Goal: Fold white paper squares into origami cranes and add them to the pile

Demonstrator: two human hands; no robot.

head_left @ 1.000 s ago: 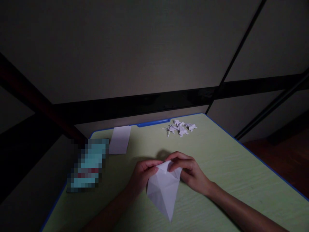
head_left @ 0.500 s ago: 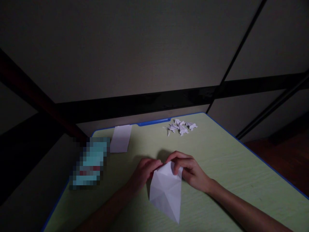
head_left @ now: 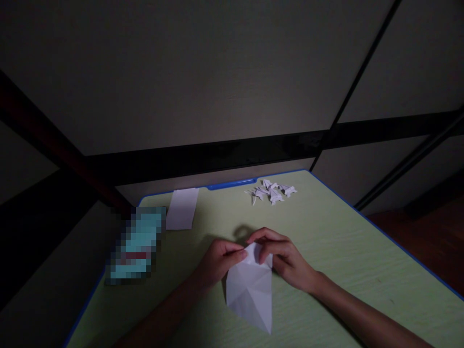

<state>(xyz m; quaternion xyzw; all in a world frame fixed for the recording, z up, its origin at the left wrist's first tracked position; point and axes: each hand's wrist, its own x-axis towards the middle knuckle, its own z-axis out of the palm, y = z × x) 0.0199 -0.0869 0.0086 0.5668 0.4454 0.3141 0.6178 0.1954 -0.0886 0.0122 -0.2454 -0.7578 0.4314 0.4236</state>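
A creased sheet of white paper [head_left: 250,290] is held above the table near its front middle, its lower corner pointing toward me. Fold lines cross at its centre. My left hand [head_left: 221,258] pinches the upper left edge, thumb lying on top of the paper. At the upper right edge my right hand [head_left: 284,253] grips the sheet, with its fingertips bent over the top corner. The fingers beneath the paper are hidden.
Several small folded paper figures [head_left: 274,193] lie at the back right of the green table [head_left: 337,251]. A stack of white paper [head_left: 182,209] is at the back left, beside a blurred turquoise object [head_left: 136,244]. Dark panels [head_left: 217,87] rise behind the table's blue edge.
My left thumb has moved right and onto the top face of the paper. The sheet has shifted very slightly; my right hand stays almost where it was.
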